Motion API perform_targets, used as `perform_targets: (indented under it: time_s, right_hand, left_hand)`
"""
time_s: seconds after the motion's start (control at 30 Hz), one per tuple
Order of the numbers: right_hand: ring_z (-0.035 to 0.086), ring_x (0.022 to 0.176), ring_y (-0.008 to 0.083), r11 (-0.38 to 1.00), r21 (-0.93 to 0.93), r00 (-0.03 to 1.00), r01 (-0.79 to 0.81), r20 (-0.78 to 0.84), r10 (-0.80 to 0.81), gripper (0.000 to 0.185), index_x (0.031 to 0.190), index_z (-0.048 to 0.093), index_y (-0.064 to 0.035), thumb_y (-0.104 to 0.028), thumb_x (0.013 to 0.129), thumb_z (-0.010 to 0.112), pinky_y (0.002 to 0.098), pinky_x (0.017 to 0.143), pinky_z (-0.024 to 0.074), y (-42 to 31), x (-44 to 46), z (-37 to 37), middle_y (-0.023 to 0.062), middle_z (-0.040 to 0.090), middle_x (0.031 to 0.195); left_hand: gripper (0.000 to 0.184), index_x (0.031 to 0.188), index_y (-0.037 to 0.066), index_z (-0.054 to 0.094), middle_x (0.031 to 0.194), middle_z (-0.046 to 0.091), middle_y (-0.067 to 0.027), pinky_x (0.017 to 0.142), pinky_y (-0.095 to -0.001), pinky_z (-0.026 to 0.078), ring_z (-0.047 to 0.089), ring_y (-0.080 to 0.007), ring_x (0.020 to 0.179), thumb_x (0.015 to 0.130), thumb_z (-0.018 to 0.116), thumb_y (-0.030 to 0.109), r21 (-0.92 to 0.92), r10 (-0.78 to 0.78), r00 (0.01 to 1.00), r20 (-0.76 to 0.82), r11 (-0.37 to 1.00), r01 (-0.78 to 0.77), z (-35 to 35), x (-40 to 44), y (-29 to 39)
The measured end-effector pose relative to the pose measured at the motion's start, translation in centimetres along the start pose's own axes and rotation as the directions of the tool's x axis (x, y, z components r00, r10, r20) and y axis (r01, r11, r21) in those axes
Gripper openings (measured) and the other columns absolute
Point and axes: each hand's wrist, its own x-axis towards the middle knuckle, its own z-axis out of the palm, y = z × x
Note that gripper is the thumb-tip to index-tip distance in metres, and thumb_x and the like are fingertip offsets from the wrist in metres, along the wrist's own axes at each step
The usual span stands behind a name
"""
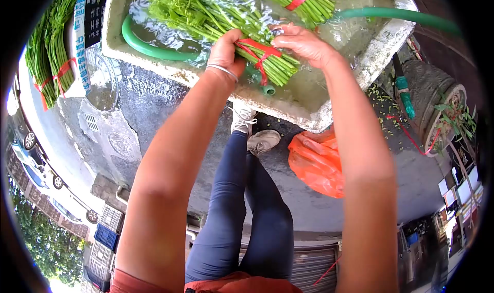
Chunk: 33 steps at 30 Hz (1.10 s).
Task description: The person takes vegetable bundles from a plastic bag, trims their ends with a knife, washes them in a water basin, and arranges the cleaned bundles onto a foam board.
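Note:
My left hand (226,51) is closed around the stems of a bundle of leafy greens (206,22), which look like thin-stalked celery, just behind a red tie (260,53). The cut stem ends point down and right, and the leaves lie in the water at the upper left. On the other side of the bundle is my right hand (304,43), fingers stretched out and apart, fingertips close to the stems; whether they touch is unclear. A second bundle (314,7) with a red band floats behind it. Both hands are over a white, worn water-filled trough (170,71).
A green hose (381,12) runs into the trough from the right. More tied bundles (51,51) lie at the upper left. An orange plastic bag (316,161) sits on the ground near my shoes (262,141). A plant pot (442,113) stands at right.

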Motion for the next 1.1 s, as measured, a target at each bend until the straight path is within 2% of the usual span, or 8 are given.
perform_targets:
  time_s: [0.2,0.27,0.33,0.43,0.6,0.7,0.8,1.1]
  right_hand:
    - [0.056,0.08,0.0168,0.91,-0.409,0.98,-0.068,-0.199,-0.016,0.044,0.104,0.059,-0.0019,-0.033,0.074,0.069,0.0274,0.073,0.0435,-0.7,2.2,1.7,0.0081,0.062,0.084]
    - [0.057,0.077,0.0173,0.809,-0.586,0.987,-0.053,-0.155,-0.048,0.042,0.097,0.061,0.0001,-0.035,0.074,0.068,0.028,0.07,0.0439,-0.8,3.0,1.2,0.0098,0.062,0.078]
    - [0.057,0.077,0.0154,0.871,-0.48,0.98,-0.102,-0.2,0.005,0.043,0.1,0.059,0.0009,-0.033,0.075,0.068,0.0281,0.066,0.0442,-1.2,2.0,0.4,0.0092,0.061,0.084]
    - [0.055,0.084,0.0125,0.991,-0.086,0.978,-0.105,0.17,0.118,0.054,0.118,0.046,-0.0013,-0.021,0.074,0.068,0.0291,0.066,0.0441,-1.1,0.6,-1.4,0.0063,0.057,0.106]
    - [0.058,0.082,0.0139,0.987,-0.125,0.995,-0.104,-0.02,0.102,0.05,0.114,0.052,-0.0066,-0.025,0.071,0.071,0.0266,0.068,0.0455,-2.2,0.3,0.6,0.0077,0.06,0.102]
    - [0.06,0.07,0.0163,0.839,-0.536,0.889,0.089,-0.338,-0.31,0.041,0.08,0.065,-0.0034,-0.04,0.064,0.075,0.0244,0.068,0.0454,-1.1,1.8,1.7,0.0096,0.063,0.074]
    - [0.059,0.072,0.02,0.942,-0.334,0.973,-0.008,-0.219,-0.07,0.048,0.091,0.063,-0.0051,-0.04,0.06,0.076,0.0313,0.07,0.0447,-0.6,3.1,1.0,0.0078,0.063,0.076]
    - [0.051,0.094,0.0135,0.996,-0.071,0.995,-0.047,0.089,0.054,0.053,0.117,0.047,-0.0001,-0.019,0.071,0.066,0.0277,0.085,0.0373,-0.8,0.5,0.4,0.0064,0.058,0.095]
  left_hand:
    - [0.032,0.091,0.0,0.054,0.086,0.057,-0.0089,0.073,-0.0342,0.045,0.054,-0.0199,0.08,0.066,0.068,0.015,-0.072,0.187,0.957,-0.223,0.976,-0.208,2.6,-1.3,-2.2]
    - [0.034,0.09,-0.002,0.054,0.084,0.058,-0.0096,0.071,-0.0362,0.046,0.055,-0.0204,0.077,0.065,0.069,0.014,0.033,0.086,0.889,-0.449,0.996,-0.079,3.0,-1.0,-2.5]
    - [0.033,0.089,-0.002,0.054,0.08,0.057,-0.0095,0.067,-0.038,0.046,0.055,-0.02,0.071,0.064,0.069,0.012,0.063,0.069,0.937,-0.341,0.997,-0.05,2.7,-0.9,-1.9]
    - [0.029,0.087,0.001,0.054,0.076,0.057,-0.0078,0.064,-0.0374,0.047,0.055,-0.0192,0.067,0.064,0.068,0.01,0.096,0.037,0.967,-0.252,0.995,-0.013,0.6,-0.6,-1.8]
    - [0.02,0.081,0.005,0.052,0.072,0.055,-0.0058,0.066,-0.0355,0.047,0.055,-0.0192,0.068,0.066,0.065,0.009,-0.008,-0.048,0.993,-0.106,0.999,0.048,0.8,-1.1,-1.6]
    - [0.012,0.077,0.006,0.053,0.072,0.055,-0.0053,0.067,-0.0332,0.046,0.053,-0.0189,0.07,0.069,0.061,0.008,-0.037,0.016,0.995,-0.097,0.999,-0.019,0.0,-0.4,-1.6]
    - [0.007,0.072,0.006,0.052,0.074,0.055,-0.0054,0.071,-0.0323,0.044,0.053,-0.0193,0.07,0.068,0.059,0.006,-0.038,0.001,0.999,-0.044,0.999,-0.002,-0.1,-0.7,-1.4]
    - [0.013,0.079,0.002,0.055,0.08,0.058,-0.0084,0.078,-0.0337,0.044,0.054,-0.0217,0.077,0.066,0.055,0.001,-0.18,-0.065,0.995,0.078,0.98,0.079,-0.5,-1.6,-1.3]
